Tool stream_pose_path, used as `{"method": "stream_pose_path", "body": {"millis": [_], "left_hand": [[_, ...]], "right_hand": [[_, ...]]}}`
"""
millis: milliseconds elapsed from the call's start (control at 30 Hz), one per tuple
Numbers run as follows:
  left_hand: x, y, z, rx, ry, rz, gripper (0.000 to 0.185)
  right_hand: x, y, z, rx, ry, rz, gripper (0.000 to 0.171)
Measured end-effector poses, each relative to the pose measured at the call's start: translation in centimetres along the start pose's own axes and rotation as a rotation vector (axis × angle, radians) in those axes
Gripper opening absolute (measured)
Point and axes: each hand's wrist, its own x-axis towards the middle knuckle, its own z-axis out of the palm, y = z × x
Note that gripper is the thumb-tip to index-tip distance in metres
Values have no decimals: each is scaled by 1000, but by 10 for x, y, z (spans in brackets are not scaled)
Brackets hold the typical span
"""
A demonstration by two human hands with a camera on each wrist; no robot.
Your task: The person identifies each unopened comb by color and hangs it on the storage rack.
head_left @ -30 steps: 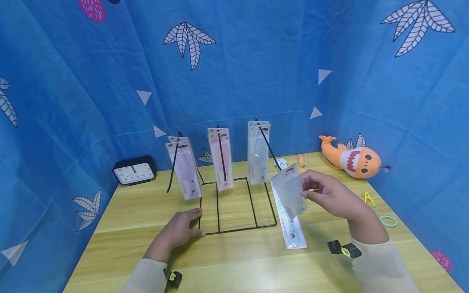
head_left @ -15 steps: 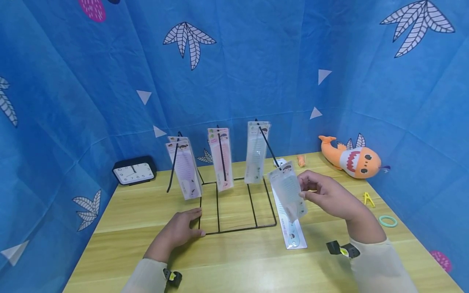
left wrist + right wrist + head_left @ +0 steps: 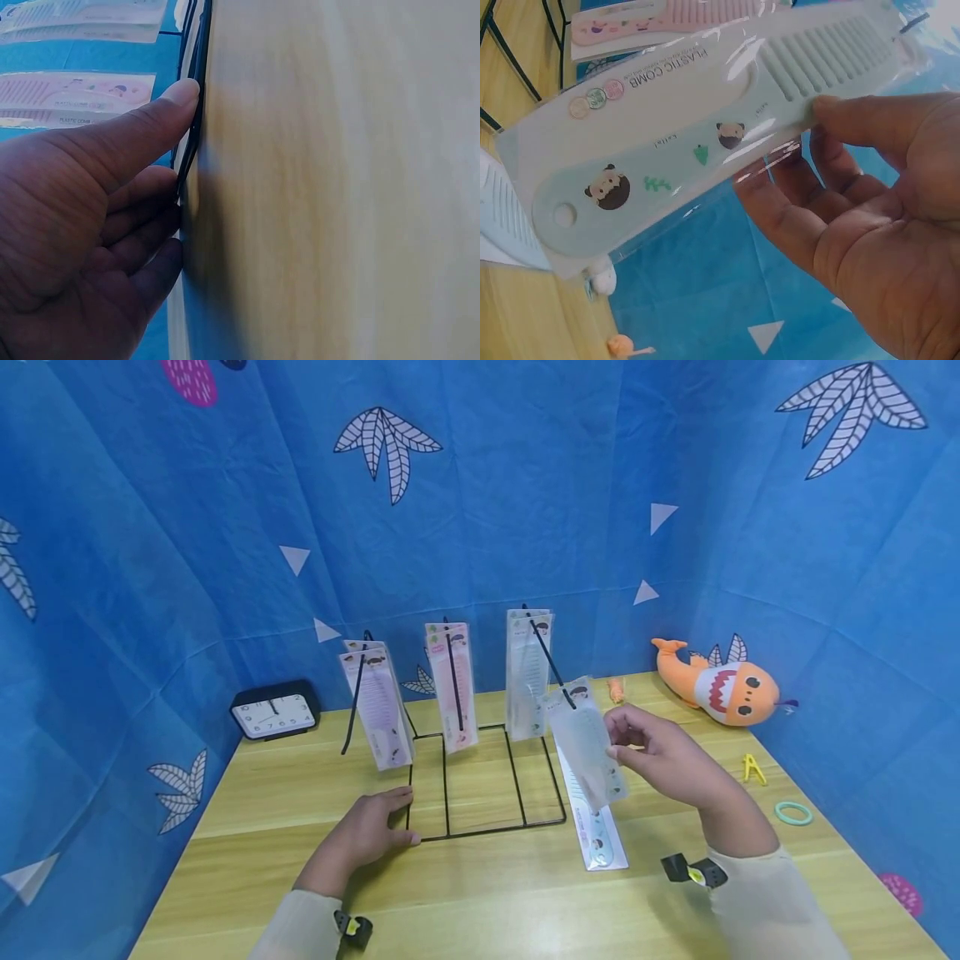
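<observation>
My right hand point(image 3: 656, 747) pinches a packaged mint-green comb point(image 3: 705, 135) by its side edge, thumb in front and fingers behind. The pack's top overlaps the tip of the right-hand hook of a black wire display rack point(image 3: 522, 789); in the right wrist view, a dark hook end point(image 3: 915, 22) shows at that end of the pack. My left hand point(image 3: 367, 827) rests at the front left corner of the rack's base, its thumb straight against the rod in the left wrist view. Purple comb packs point(image 3: 378, 710), pink comb packs point(image 3: 453, 685) and pale green comb packs point(image 3: 528, 672) hang from the three hooks.
A packaged blue comb point(image 3: 600, 843) lies on the wooden table point(image 3: 480, 902), partly under the held pack. A clock point(image 3: 274, 710) stands back left. An orange shark plush point(image 3: 723, 689), a yellow letter A point(image 3: 754, 768) and a green ring point(image 3: 793, 812) lie to the right.
My right hand has moved slightly left and up with the comb pack, bringing its top over the hook tip. The pale green packs have swung a little. My left hand has stayed put.
</observation>
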Motion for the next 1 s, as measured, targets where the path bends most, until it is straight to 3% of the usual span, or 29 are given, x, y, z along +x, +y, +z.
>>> {"method": "stream_pose_path", "body": {"millis": [367, 667, 1000], "left_hand": [[0, 1, -1, -2, -3, 6, 70], [-1, 0, 0, -8, -2, -5, 71], [-1, 2, -2, -3, 3, 6, 71]], "right_hand": [[22, -8, 14, -71, 103, 80, 22], [52, -7, 29, -1, 147, 176, 28], [76, 0, 44, 47, 202, 202, 32]]}}
